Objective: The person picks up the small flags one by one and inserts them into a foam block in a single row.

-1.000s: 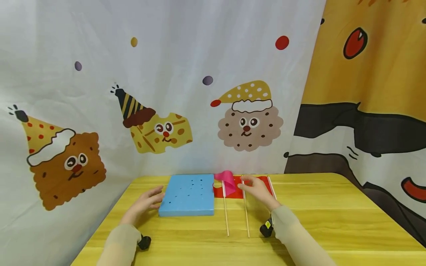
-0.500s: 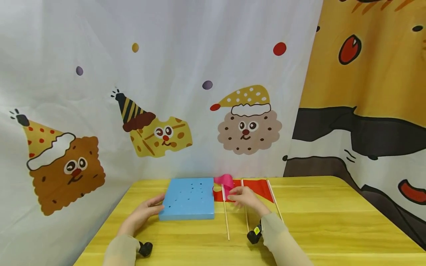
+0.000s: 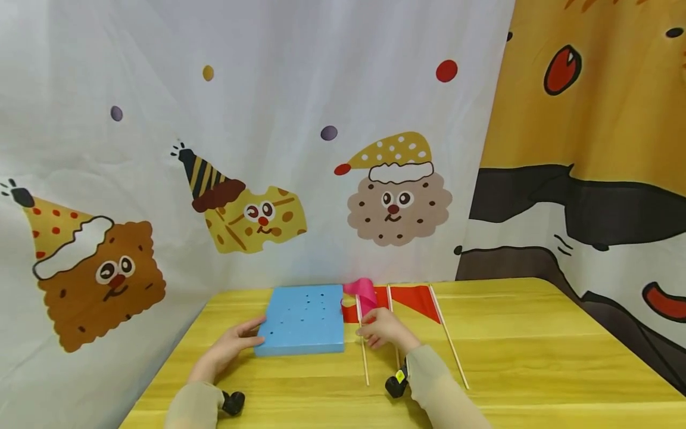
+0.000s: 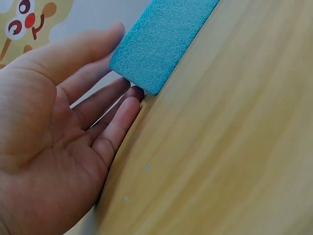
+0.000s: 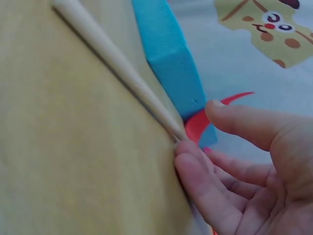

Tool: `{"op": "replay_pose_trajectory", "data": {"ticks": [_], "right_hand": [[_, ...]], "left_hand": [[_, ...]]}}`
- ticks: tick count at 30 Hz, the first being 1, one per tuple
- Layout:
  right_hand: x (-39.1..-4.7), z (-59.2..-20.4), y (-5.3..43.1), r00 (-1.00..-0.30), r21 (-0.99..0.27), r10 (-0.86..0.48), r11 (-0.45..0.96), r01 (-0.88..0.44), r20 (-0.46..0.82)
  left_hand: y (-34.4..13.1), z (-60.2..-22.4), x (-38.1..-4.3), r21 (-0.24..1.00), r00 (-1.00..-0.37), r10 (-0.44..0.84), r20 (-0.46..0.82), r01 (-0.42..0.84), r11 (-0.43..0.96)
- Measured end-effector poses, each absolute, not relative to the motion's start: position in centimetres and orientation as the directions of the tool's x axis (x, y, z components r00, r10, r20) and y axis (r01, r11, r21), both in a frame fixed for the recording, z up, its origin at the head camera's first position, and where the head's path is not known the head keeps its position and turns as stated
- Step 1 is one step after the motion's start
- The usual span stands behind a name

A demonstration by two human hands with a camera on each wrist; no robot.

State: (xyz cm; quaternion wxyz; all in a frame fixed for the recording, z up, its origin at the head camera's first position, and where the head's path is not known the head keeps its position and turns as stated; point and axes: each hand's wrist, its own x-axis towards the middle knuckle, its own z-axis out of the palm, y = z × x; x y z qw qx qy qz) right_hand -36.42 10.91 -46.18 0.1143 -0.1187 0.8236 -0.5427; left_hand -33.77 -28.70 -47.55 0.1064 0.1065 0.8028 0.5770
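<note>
My left hand [image 3: 227, 350] rests at the near left corner of a blue foam block [image 3: 305, 322] dotted with small holes. In the left wrist view its fingers are nearly straight, with fingertips against the block [image 4: 156, 44]. My right hand [image 3: 388, 329] is at the wooden stick [image 3: 365, 363] of the leftmost small flag, whose cloth is pink [image 3: 365, 293]. The right wrist view has its fingertips at that stick [image 5: 117, 63], while the thumb stands apart from them. Partly behind this hand lies a second flag stick [image 3: 390, 298].
A red triangular flag [image 3: 420, 301] with its stick [image 3: 455, 351] lies to the right of the hand. Everything lies on a yellow wood-grain table [image 3: 536, 351]. Behind it hangs a white curtain [image 3: 278, 89] printed with cartoon cookies and cheese.
My right hand has moved left and nearer me, from the middle flag to the leftmost stick. My left hand has come closer against the block's corner.
</note>
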Motion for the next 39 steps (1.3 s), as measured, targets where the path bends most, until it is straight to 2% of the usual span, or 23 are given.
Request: {"op": "replay_pose_trajectory", "data": {"ticks": [7,20,31,39], "right_hand": [[-36.2,-46.8,10.1,-0.968,-0.898,-0.247,0.433,-0.074,-0.040],[-35.6,-47.2,9.3,-0.971,-0.760,-0.234,0.622,-0.187,0.047],[-35.9,-46.9,10.1,-0.975,-0.800,-0.219,0.580,-0.152,0.027],[-36.5,-46.0,11.0,-0.960,-0.849,-0.270,0.521,-0.083,-0.072]], "left_hand": [[-28.6,-47.5,-33.8,0.937,-0.960,0.279,-0.021,0.078,0.340],[-28.5,-47.7,-33.8,0.942,-0.962,0.270,-0.034,0.059,0.331],[-28.5,-47.8,-33.6,0.942,-0.964,0.263,-0.038,0.053,0.331],[-28.5,-47.6,-33.8,0.943,-0.960,0.276,-0.047,0.048,0.329]]}}
